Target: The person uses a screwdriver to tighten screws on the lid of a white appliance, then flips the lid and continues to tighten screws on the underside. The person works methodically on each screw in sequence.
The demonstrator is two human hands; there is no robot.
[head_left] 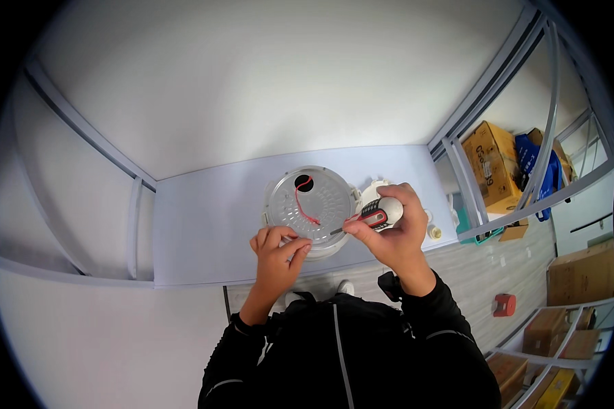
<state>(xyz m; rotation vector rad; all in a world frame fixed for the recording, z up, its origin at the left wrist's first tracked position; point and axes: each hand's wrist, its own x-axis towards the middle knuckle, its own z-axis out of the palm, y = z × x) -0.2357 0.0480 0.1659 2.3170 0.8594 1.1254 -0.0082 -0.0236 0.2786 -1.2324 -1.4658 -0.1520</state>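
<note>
We cannot see the screwdriver [378, 217] tip; it is too small. Our right hand [392, 235] covers most of its handle, and our left hand [278, 253] hides the round base's [310, 204] near edge.

Black long-sleeved jacket with thin grey piping; bare hands.

round grey appliance base [312, 206] | underside up, red wire across | screwdriver [374, 217] tip on rim

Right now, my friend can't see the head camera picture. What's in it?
A person's right hand holds a red and grey screwdriver to a round, upturned white appliance with a red wire. The left hand steadies its near edge, on a white table.
</note>
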